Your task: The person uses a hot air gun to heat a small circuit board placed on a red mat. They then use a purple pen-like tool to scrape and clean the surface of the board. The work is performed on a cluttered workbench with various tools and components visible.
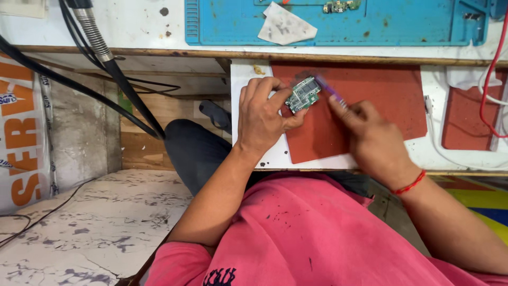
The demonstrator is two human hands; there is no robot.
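My left hand (pixel 263 114) pinches a small green circuit board (pixel 303 94) between thumb and fingers, holding it tilted just above a red mat (pixel 381 100). My right hand (pixel 373 135) grips a thin purple-handled tool (pixel 332 91), whose tip meets the board's upper right edge. A red thread band circles the right wrist. Both hands work over the low pull-out shelf in front of my pink shirt.
A blue work mat (pixel 413 24) on the upper bench carries a crumpled wipe (pixel 286 25) and another small board (pixel 341 6). Black hoses and a metal-sheathed cable (pixel 95 39) hang at the left. A red wire (pixel 489 79) and white cables lie at the right beside a second red mat (pixel 465 119).
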